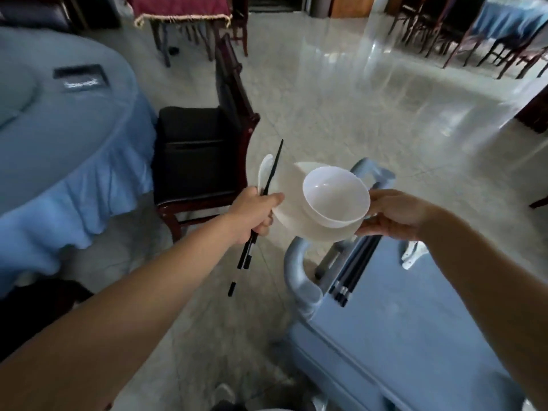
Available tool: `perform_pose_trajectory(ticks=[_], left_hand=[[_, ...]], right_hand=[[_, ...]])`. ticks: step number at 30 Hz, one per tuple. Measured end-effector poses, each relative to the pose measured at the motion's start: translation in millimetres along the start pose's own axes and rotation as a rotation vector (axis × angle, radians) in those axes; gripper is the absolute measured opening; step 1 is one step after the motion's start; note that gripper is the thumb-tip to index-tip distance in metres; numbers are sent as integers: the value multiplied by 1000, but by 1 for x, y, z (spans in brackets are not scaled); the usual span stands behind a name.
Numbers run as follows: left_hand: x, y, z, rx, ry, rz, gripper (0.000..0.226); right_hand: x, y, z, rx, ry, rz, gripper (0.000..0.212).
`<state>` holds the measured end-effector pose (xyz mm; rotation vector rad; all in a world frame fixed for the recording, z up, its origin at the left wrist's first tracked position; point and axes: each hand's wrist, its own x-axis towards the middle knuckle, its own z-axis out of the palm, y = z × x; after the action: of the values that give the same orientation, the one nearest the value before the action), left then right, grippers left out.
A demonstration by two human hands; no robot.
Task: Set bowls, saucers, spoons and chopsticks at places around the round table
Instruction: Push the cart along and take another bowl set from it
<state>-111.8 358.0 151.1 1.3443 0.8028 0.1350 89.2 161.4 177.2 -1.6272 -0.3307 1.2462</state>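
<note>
My left hand (pixel 252 212) grips chopsticks (pixel 268 185) and a spoon (pixel 264 170); my right hand (pixel 394 215) holds the saucer (pixel 292 212) carrying a bowl (pixel 336 197). The tabletop (pixel 74 129) at left shows no setting yet, so placing remains

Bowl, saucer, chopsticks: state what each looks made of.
Bowl: glossy white, soft highlights inside; ceramic or melamine, hard to tell apart here. Saucer beneath it: same smooth white finish, likely the same material. Chopsticks in the left hand: uniform black with a slight sheen, probably plastic or lacquered wood. The right hand steadies the saucer.
</note>
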Motion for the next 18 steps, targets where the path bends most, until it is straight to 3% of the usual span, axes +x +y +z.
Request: perform_pose_trajectory(ticks=[9,18], left_hand=[[-30,-22,-183,-105,329,16,17],[8,-24,-292,-202,509,19,22]], right_hand=[[102,-38,181,-137,-287,42,37],[221,-93,273,-225,-495,71,34]])
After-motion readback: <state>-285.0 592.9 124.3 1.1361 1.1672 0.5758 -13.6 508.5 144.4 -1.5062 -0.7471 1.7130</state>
